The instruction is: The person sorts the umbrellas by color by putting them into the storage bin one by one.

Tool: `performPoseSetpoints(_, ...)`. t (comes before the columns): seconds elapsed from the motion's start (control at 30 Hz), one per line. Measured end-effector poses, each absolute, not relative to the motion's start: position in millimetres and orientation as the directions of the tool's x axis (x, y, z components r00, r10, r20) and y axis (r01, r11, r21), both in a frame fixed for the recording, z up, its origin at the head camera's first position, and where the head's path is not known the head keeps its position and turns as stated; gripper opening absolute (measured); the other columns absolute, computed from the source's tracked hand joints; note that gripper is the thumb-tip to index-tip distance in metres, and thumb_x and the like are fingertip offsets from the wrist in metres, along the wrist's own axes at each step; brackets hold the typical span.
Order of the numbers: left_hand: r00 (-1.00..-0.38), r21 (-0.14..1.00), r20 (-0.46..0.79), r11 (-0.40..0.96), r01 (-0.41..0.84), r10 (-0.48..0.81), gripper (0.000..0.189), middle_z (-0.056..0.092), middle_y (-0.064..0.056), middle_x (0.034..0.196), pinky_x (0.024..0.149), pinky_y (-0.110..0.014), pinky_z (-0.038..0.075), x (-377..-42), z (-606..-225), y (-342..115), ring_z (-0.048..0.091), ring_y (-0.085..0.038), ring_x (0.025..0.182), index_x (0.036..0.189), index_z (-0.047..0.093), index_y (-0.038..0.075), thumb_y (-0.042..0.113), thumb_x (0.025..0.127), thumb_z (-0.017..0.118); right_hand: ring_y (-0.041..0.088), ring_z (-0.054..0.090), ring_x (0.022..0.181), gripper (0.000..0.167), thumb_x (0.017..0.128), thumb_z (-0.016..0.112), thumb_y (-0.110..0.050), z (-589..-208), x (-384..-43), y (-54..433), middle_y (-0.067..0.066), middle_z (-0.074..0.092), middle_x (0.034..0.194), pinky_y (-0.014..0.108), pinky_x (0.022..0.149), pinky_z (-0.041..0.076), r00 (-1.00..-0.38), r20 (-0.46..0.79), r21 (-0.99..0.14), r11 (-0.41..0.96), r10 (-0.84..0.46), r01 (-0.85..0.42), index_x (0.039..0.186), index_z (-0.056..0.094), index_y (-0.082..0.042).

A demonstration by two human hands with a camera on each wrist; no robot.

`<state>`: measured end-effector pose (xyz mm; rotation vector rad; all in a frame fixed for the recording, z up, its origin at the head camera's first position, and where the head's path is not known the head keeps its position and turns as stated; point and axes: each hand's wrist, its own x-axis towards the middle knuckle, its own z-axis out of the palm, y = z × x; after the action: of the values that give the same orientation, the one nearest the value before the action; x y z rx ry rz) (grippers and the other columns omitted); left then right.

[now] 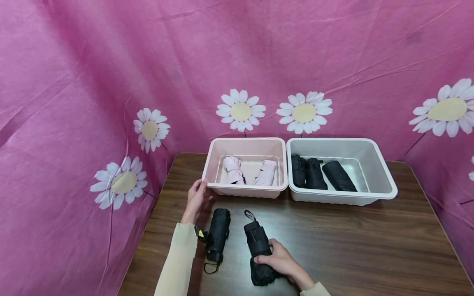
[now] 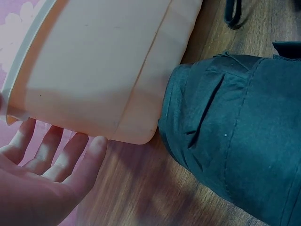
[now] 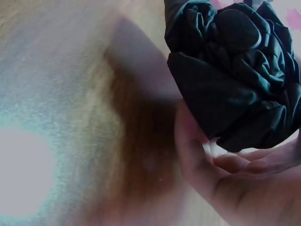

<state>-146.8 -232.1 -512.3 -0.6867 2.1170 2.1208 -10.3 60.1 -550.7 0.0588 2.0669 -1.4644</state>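
Observation:
My right hand [image 1: 275, 261] grips a black folding umbrella [image 1: 257, 238] around its lower half. Its wrist loop points toward the bins, and the right wrist view shows the gathered fabric end [image 3: 235, 80] close up. At the front left corner of the pink bin [image 1: 246, 191], my left hand [image 1: 196, 199] holds the rim, its fingers [image 2: 70, 157] against the outer wall below. A second black folding umbrella [image 1: 217, 234] lies on the table beside my left wrist, its loop toward me. Inside the pink bin rest two light pink folding umbrellas [image 1: 233, 169].
Right next to the pink bin stands a grey-white bin [image 1: 370, 164] with three black folding umbrellas [image 1: 338, 176] in its left and middle part. Both bins sit at the back of the wooden table [image 1: 352, 238], before a pink curtain [image 1: 207, 49] with daisies.

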Motion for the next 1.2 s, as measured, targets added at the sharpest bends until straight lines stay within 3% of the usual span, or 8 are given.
performPoseSetpoints(0.3, -0.897, 0.936, -0.350, -0.055, -0.349, -0.271, 0.045, 0.057, -0.011, 0.114, 0.092, -0.050, 0.052, -146.7, -513.7, -232.3, 0.062, -0.019, 0.086, 0.130, 0.051, 0.005, 0.037, 0.098, 0.053, 0.015, 0.062, 0.084, 0.058, 0.073, 0.078, -0.016, -533.9, -14.6, 63.7, 0.009, 0.066, 0.096, 0.027, 0.076, 0.050, -0.841, -0.397, -0.915, 0.234, -0.368, 0.330, 0.118, 0.049, 0.006)
performPoseSetpoints(0.57, -0.895, 0.930, -0.365, -0.068, -0.360, -0.256, 0.048, 0.054, -0.014, 0.122, 0.099, -0.056, 0.047, -145.5, -514.2, -233.4, 0.057, -0.036, 0.105, 0.132, 0.050, 0.006, 0.040, 0.098, 0.054, 0.016, 0.065, 0.089, 0.061, 0.076, 0.077, -0.015, -515.2, -21.1, 72.3, 0.014, 0.067, 0.104, 0.024, 0.076, 0.053, -0.823, -0.323, -0.946, 0.131, -0.468, 0.296, 0.124, 0.046, 0.006)
performPoseSetpoints(0.87, -0.910, 0.950, -0.310, -0.061, -0.305, -0.276, 0.045, 0.060, -0.007, 0.105, 0.087, -0.051, 0.054, -145.4, -515.0, -232.3, 0.062, -0.018, 0.088, 0.128, 0.051, 0.000, 0.034, 0.099, 0.054, 0.017, 0.063, 0.096, 0.061, 0.078, 0.076, -0.017, -488.2, -27.5, 81.9, 0.015, 0.065, 0.111, 0.022, 0.081, 0.051, -0.831, -0.283, -0.959, 0.134, -0.478, 0.249, 0.129, 0.048, 0.002)
performPoseSetpoints(1.2, -0.909, 0.947, -0.319, -0.054, -0.317, -0.269, 0.045, 0.057, -0.009, 0.111, 0.086, -0.048, 0.055, -147.0, -515.5, -233.1, 0.061, -0.018, 0.091, 0.130, 0.050, 0.001, 0.033, 0.099, 0.053, 0.014, 0.064, 0.089, 0.062, 0.080, 0.074, -0.012, -467.8, -33.3, 96.4, 0.017, 0.063, 0.108, 0.023, 0.079, 0.052, -0.858, -0.211, -0.977, 0.068, -0.469, 0.203, 0.133, 0.046, 0.005)
